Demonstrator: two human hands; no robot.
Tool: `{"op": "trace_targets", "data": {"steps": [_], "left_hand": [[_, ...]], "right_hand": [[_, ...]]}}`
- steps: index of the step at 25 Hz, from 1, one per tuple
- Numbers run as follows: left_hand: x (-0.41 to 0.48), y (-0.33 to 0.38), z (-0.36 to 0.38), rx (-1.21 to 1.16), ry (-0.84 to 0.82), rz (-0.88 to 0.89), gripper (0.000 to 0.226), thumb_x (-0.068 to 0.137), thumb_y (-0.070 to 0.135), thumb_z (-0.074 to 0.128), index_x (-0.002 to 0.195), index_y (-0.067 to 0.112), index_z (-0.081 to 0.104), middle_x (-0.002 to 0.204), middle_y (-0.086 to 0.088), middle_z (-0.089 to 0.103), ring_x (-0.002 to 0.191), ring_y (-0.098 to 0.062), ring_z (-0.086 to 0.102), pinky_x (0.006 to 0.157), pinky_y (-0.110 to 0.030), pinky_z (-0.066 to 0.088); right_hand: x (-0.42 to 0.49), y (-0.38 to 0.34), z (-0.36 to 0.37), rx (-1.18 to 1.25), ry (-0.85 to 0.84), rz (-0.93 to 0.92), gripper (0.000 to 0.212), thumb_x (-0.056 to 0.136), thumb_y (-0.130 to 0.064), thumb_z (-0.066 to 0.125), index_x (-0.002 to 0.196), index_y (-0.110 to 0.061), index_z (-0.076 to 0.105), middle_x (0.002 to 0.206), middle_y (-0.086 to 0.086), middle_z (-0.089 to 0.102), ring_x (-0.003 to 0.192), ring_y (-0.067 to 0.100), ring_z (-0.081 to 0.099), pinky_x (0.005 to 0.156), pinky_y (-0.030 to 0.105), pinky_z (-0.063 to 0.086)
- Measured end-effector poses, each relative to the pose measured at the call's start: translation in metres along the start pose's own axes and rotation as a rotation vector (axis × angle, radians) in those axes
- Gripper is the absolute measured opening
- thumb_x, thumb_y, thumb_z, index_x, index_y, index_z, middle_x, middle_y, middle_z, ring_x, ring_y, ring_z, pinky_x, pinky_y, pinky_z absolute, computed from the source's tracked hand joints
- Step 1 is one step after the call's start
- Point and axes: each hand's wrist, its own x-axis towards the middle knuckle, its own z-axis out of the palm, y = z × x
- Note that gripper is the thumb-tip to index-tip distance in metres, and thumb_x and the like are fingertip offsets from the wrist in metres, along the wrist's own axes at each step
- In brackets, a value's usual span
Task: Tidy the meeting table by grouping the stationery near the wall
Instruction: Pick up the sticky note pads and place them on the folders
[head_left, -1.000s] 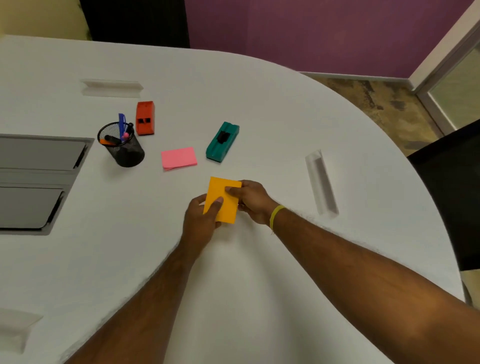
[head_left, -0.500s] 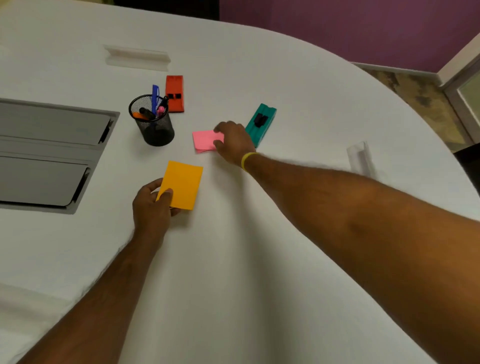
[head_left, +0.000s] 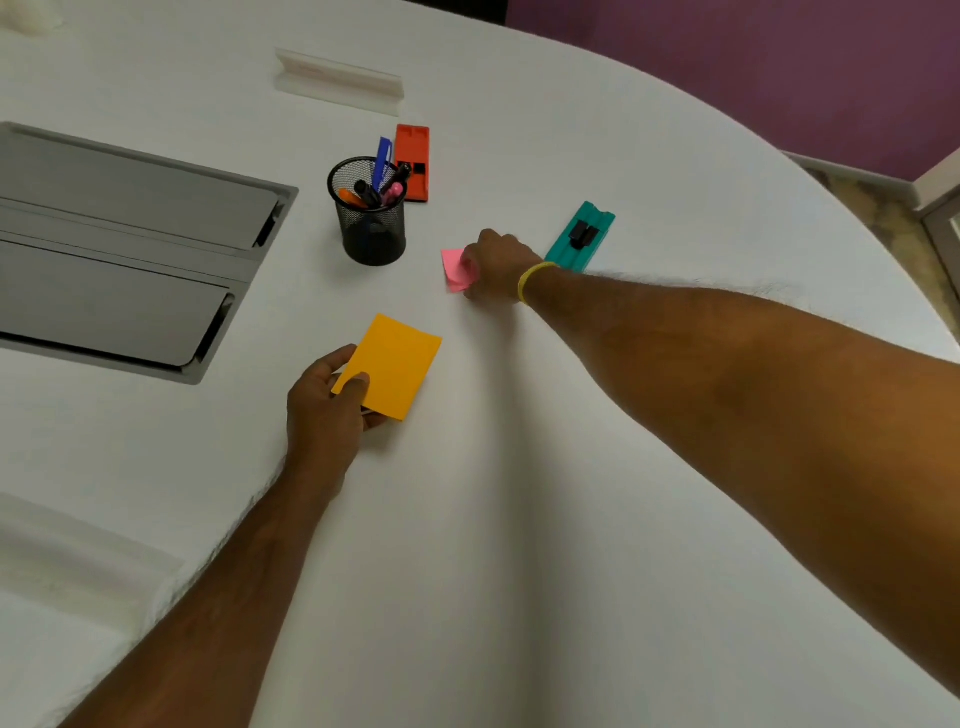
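My left hand (head_left: 324, 402) grips the near corner of an orange sticky-note pad (head_left: 389, 366), held just over the white table (head_left: 519, 519). My right hand (head_left: 496, 265) is closed around a pink sticky-note pad (head_left: 454, 267), of which only the left part shows. Just right of that hand lies a teal whiteboard eraser (head_left: 579, 236). A black mesh pen cup (head_left: 371, 223) with several pens stands to the left, with an orange-red eraser (head_left: 413, 156) lying behind it.
A grey metal cable hatch (head_left: 119, 249) is set into the table at the left. A clear acrylic name holder (head_left: 337, 78) lies at the far side, another (head_left: 67, 540) at the near left. The purple wall (head_left: 753, 62) rises beyond the table's curved edge.
My right hand let go of the orange pad, reached forward and closed on the pink pad. My left hand kept the orange pad and shifted left of the right hand.
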Motion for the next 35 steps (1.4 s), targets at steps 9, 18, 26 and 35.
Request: {"op": "trace_targets", "data": {"steps": [9, 18, 26, 35], "left_hand": [[-0.007, -0.012, 0.004, 0.032, -0.038, -0.052, 0.039, 0.096, 0.001, 0.052, 0.134, 0.008, 0.052, 0.122, -0.010, 0.052, 0.105, -0.033, 0.057, 0.064, -0.033, 0.052], [-0.060, 0.019, -0.009, -0.249, -0.044, -0.222, 0.028, 0.092, 0.003, 0.053, 0.117, 0.008, 0.063, 0.095, -0.014, 0.065, 0.072, -0.023, 0.060, 0.047, -0.022, 0.051], [-0.148, 0.051, -0.059, -0.281, -0.112, -0.201, 0.037, 0.101, 0.040, 0.041, 0.107, 0.015, 0.067, 0.098, -0.012, 0.070, 0.085, -0.029, 0.066, 0.066, -0.037, 0.054], [-0.256, 0.062, -0.126, 0.078, -0.074, -0.010, 0.015, 0.097, 0.017, 0.053, 0.110, 0.018, 0.062, 0.115, -0.014, 0.063, 0.103, -0.033, 0.060, 0.067, -0.035, 0.054]], "right_hand": [[-0.064, -0.008, 0.020, 0.032, 0.395, -0.113, 0.025, 0.094, -0.017, 0.049, 0.109, -0.012, 0.069, 0.098, 0.009, 0.065, 0.089, 0.032, 0.063, 0.072, 0.043, 0.052], [-0.214, -0.095, 0.051, 0.258, 0.711, -0.432, 0.026, 0.091, -0.009, 0.059, 0.114, -0.012, 0.071, 0.113, 0.015, 0.066, 0.101, 0.034, 0.059, 0.091, 0.043, 0.044], [-0.310, -0.135, 0.015, 0.311, 0.505, -0.477, 0.035, 0.095, -0.010, 0.052, 0.125, -0.023, 0.065, 0.138, 0.005, 0.057, 0.134, 0.030, 0.045, 0.107, 0.055, 0.038], [-0.446, -0.197, -0.023, 0.874, 0.428, -0.094, 0.045, 0.095, -0.036, 0.055, 0.137, -0.024, 0.044, 0.128, -0.008, 0.050, 0.118, 0.007, 0.049, 0.102, 0.028, 0.042]]}}
